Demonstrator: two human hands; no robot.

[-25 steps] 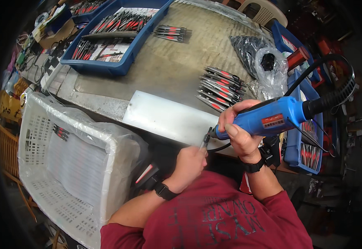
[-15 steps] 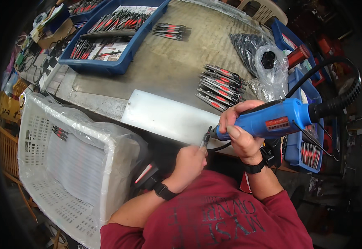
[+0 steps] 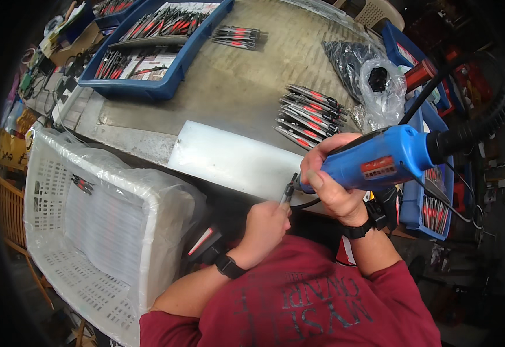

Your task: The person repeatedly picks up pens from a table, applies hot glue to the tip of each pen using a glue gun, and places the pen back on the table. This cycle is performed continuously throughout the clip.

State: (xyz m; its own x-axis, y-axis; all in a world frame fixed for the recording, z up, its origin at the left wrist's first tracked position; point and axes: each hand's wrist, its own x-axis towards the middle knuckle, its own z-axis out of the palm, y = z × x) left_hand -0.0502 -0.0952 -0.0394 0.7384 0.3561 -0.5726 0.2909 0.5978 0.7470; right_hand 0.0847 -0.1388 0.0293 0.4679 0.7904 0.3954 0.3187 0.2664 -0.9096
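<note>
My left hand [image 3: 268, 229] is closed round a slim grey-and-black pen [image 3: 289, 191], its dark end sticking up past my fingers. My right hand [image 3: 337, 184] is wrapped round a blue corded electric screwdriver [image 3: 374, 160] with a red label. The screwdriver's nose points left and meets the side of the pen near its dark end; whether the two touch is hard to make out. Beneath and behind both is a white block [image 3: 232, 161] at the table edge. A row of grey, black and red pens [image 3: 309, 117] lies just beyond the screwdriver.
On the left stands a white plastic crate [image 3: 90, 202] lined with clear film, several pens inside. A blue tray [image 3: 142, 87] of pens sits at the far left. More pens [image 3: 236, 37] lie farther back. Plastic bags [image 3: 377, 87] and another blue bin [image 3: 432, 211] are on the right.
The rear of the screwdriver has dipped slightly and shifted a little to the right, its cord swinging with it. My left hand and the pen stay nearly in place.
</note>
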